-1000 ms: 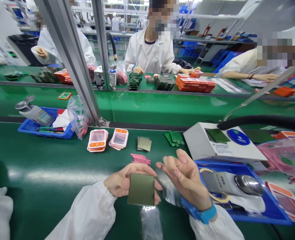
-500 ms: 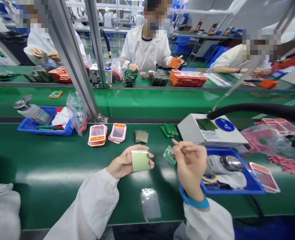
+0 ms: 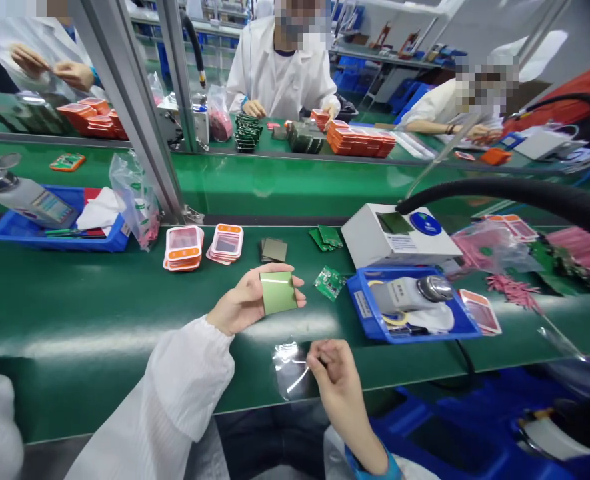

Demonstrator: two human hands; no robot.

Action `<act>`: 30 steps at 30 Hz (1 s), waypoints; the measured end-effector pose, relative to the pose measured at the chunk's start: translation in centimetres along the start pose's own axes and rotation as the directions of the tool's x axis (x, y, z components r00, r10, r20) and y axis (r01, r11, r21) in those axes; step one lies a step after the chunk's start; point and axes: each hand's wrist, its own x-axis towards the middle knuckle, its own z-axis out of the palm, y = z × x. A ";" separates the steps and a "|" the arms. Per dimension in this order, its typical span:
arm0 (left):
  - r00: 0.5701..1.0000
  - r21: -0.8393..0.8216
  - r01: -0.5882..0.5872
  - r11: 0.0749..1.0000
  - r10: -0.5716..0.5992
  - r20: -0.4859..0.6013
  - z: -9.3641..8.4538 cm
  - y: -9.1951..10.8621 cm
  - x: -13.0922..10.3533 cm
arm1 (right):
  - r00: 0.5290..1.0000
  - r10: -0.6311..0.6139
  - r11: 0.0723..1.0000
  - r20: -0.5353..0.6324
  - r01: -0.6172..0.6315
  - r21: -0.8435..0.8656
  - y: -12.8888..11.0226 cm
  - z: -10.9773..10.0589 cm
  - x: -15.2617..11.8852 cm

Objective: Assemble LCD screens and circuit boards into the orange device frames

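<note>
A flat, shiny green square panel (image 3: 278, 293) rests in my left hand (image 3: 245, 300), its fingers curled behind and around the edge. Near the front edge of the bench, my right hand (image 3: 335, 373) has thumb and forefinger pinched at the right side of a clear plastic film (image 3: 289, 373). Beyond my left hand lie a small stack of dark square panels (image 3: 274, 250) and two stacks of orange-and-white frames (image 3: 183, 247), (image 3: 226, 242). A green circuit board (image 3: 329, 283) sits to the right, with more boards (image 3: 326, 237) behind it.
A blue tray (image 3: 365, 305) with a bottle stands at the right, before a white box (image 3: 365, 233). Another blue tray (image 3: 75, 244) is at the left, beside a metal post (image 3: 135, 107). People in white coats sit across the green belt (image 3: 265, 183); a white sleeve shows at lower left.
My right hand has come down and toward me, from beside the circuit board to the clear film. My left hand still holds the green panel. The view has shifted.
</note>
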 end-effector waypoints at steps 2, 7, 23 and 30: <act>1.000 0.002 0.014 1.000 -0.014 0.000 0.0 -0.3 0.1 | 1.000 -0.019 0.999 -0.001 0.019 -0.041 0.5 0.3 -0.1; 1.000 0.014 0.021 1.000 -0.021 0.007 -0.1 -0.6 0.1 | 0.995 -0.097 0.980 0.011 0.098 -0.173 1.4 0.5 -0.6; 0.999 -0.005 0.021 1.000 -0.021 -0.048 0.1 -0.7 0.1 | 0.913 -0.404 0.715 0.062 0.357 -0.602 1.5 1.0 -0.9; 0.992 -0.042 0.038 0.998 -0.042 -0.119 0.3 0.0 -0.3 | 0.736 -0.570 0.479 0.365 0.659 -0.579 0.3 0.5 -0.8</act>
